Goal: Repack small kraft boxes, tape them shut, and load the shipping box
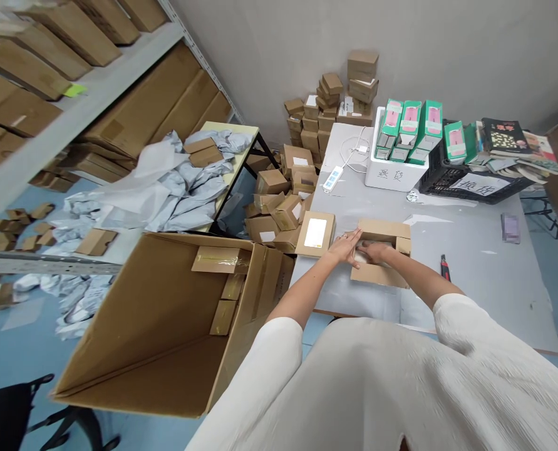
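An opened cardboard box [381,275] lies on the grey table in front of me, flaps spread. My left hand [346,248] rests at its left end, fingers stretched out flat over the edge. Inside the box, my right hand [376,252] has its fingers bent around something that I cannot make out; the fingertips are partly hidden. To the left sits a closed cardboard box [307,244] with a white label [315,232]. A red and black box cutter [444,268] lies to the right of the opened box.
A large open carton [133,326] stands left of the table [485,282]. At the table's back are a white bin [394,175] with green boxes, a black crate [476,185] with books, and a power strip [333,179]. Small boxes [285,210] are piled on the floor behind.
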A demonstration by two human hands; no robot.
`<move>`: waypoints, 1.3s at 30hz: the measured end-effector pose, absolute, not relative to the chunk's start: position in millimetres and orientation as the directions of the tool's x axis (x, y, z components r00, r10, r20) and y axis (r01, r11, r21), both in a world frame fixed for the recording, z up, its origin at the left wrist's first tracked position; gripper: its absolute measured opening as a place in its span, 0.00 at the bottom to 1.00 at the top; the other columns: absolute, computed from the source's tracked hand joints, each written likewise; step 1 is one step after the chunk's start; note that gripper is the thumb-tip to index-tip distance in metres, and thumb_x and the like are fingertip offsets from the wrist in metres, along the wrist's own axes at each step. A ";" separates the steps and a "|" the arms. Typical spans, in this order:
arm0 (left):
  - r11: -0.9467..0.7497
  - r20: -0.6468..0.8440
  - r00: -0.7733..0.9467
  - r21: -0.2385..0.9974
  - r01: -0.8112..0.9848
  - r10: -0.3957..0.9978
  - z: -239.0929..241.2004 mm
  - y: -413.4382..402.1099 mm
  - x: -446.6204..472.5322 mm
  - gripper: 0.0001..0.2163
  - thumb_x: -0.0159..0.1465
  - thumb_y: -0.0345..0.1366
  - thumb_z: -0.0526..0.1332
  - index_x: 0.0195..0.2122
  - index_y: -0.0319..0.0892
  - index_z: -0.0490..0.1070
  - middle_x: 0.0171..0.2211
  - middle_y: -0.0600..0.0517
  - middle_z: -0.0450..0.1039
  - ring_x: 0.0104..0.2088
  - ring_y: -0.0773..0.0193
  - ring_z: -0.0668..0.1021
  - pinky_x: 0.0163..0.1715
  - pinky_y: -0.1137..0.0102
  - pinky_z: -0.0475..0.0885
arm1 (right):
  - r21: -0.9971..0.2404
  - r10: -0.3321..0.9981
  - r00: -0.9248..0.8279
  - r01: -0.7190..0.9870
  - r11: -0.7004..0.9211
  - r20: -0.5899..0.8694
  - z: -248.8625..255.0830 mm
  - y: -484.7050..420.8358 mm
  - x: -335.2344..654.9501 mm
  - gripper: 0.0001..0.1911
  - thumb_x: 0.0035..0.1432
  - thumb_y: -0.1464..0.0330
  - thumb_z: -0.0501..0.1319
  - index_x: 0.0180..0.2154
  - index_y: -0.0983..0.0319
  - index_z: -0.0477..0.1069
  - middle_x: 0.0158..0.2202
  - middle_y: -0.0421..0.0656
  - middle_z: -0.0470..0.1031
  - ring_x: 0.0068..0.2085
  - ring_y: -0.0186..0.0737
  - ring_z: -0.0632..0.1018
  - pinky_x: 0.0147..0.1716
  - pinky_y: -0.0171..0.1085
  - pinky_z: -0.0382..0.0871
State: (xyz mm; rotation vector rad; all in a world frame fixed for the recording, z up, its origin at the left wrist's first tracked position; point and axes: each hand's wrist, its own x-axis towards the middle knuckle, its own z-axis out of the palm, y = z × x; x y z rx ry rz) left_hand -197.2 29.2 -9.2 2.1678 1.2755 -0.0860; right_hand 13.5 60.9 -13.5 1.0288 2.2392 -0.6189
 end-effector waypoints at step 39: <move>-0.346 -0.361 0.525 0.455 0.821 0.771 -2.5 24.7 -197.6 0.78 0.49 0.69 0.77 0.82 0.52 0.19 0.84 0.36 0.28 0.78 0.25 0.57 0.72 0.41 0.59 | -0.108 0.578 -0.502 0.807 0.581 -0.643 -35.4 56.0 -17.5 0.27 0.55 0.71 0.76 0.56 0.49 0.81 0.63 0.54 0.79 0.65 0.59 0.79 0.66 0.55 0.67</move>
